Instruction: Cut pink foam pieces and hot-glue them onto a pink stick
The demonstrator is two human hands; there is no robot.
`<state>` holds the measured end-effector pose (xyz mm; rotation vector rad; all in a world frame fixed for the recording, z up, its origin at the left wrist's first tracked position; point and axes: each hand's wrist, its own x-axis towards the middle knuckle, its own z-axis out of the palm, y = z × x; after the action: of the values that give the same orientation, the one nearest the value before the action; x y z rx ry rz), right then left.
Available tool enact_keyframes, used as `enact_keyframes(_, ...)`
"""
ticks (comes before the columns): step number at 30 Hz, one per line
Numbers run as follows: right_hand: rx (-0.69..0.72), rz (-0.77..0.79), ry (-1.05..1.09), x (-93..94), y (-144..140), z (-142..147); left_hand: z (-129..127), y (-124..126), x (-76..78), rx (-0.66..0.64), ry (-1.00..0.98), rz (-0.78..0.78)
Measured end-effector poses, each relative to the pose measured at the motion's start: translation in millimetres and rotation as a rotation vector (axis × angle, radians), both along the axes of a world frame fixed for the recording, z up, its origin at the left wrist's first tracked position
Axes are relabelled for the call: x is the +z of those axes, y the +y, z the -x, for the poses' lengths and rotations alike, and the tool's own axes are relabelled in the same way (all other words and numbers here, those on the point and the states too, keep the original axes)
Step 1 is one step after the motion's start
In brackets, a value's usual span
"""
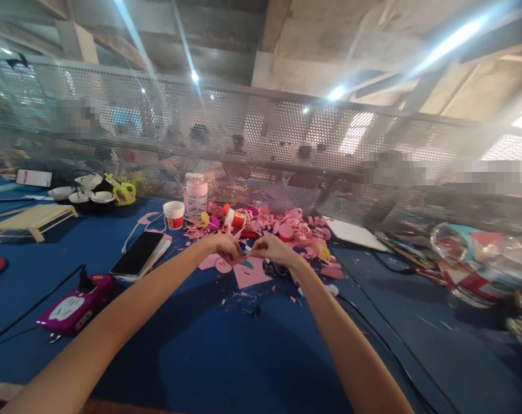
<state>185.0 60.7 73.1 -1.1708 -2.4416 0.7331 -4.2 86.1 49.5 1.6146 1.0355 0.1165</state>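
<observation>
Your left hand (227,247) and right hand (273,248) meet fingertip to fingertip, pinching a small pink paper scrap (246,257) above the blue bench (226,356), toward its far edge. Keep fingertips close and work slowly.

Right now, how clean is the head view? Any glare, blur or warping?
Head view: ceiling lights smear into long glare streaks; the wide lens bows the mesh screen; the jar at the right edge is smeared and soft. The left hand and right hand meet mid-frame over pink paper scraps, reasonably sharp but small, so what the fingers pinch cannot be told. The blue table is evenly lit.
</observation>
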Motion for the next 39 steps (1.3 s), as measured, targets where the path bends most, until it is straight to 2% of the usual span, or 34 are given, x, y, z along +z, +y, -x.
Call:
enact_keyframes(8, -0.036, -0.049, -0.043, 10.8, -5, -6, 1, -2, 3.8, 0.015, -0.022, 0.002)
enact_keyframes(21, -0.037, -0.081, -0.022, 2.1, 5, -9, 4, -6, 10.8, 0.07, -0.101, 0.009)
enact_keyframes(32, -0.052, -0.098, -0.006, 2.8, 3, -7, 2, -2, 2.7, 0.067, -0.117, 0.029)
enact_keyframes(39, -0.05, -0.088, 0.019, 7.6, 0, -6, 1, -5, 4.4, 0.075, -0.12, 0.026)
